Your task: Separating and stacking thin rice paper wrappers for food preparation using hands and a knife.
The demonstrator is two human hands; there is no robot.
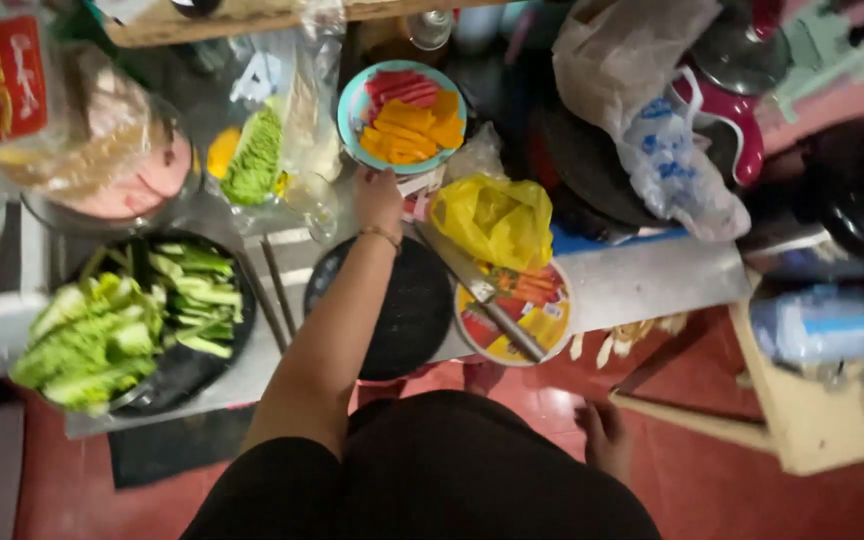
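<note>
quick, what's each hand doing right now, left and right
Left hand: fingers on the near rim of the teal plate of sliced food; a firm grip cannot be told.
Right hand: hanging low, holding nothing, fingers loosely open.

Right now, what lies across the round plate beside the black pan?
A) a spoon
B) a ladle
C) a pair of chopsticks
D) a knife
D: a knife with a long blade lies slantwise across the colourful plate, just right of the black pan.
</note>
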